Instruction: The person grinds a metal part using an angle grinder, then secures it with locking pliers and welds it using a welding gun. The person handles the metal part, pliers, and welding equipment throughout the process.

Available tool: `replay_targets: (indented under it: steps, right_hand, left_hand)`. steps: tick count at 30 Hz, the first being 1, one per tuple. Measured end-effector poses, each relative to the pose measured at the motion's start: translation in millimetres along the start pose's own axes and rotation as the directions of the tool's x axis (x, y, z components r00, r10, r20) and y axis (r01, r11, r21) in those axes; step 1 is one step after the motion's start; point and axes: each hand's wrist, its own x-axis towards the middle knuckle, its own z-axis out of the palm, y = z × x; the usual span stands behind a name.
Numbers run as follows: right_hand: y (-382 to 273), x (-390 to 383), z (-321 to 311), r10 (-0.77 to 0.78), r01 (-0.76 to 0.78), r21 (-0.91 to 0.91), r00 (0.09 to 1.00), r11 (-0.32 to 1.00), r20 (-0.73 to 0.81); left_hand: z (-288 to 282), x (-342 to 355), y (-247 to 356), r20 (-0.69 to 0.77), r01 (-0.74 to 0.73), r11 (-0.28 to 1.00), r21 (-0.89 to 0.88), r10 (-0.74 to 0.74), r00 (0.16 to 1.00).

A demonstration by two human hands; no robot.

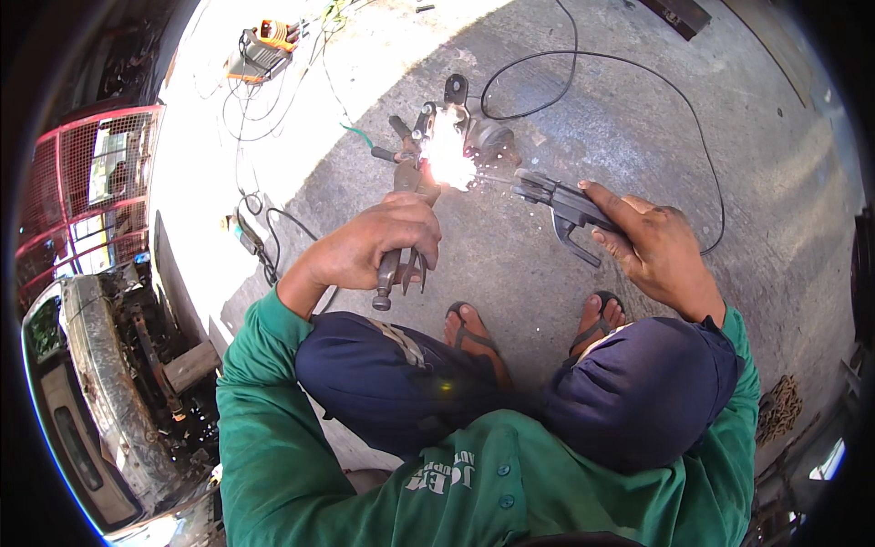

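Observation:
My left hand is wrapped round a pair of locking pliers, whose jaws reach up toward a metal part on the concrete. My right hand grips a black welding electrode holder. From its tip a thin electrode runs left into a bright white arc with sparks flying off. Glare hides the weld spot and the jaws' ends. A rounded, rusty piece lies right of the arc. Beside the pliers, a clamp with a green cable sits against the metal part.
An orange and grey welding machine stands at the far left, with loose cables on the floor. A black cable loops across the right side. Red mesh frame and scrap vehicle parts line the left. A rusty chain lies at right.

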Motion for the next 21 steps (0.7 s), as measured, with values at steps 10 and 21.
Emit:
replay_targets:
  steps: [10,21]
  right_hand:
    - [2,5,6,0.021,-0.022,-0.045,1.000,0.999,-0.001]
    - [6,0,14,-0.109,0.097,-0.141,0.991,0.985,-0.076]
  left_hand:
    - [-2,1,-4,0.011,-0.040,0.999,0.016,0.040,0.999]
    - [0,2,-2,-0.012,-0.014,1.000,-0.004,0.014,1.000]
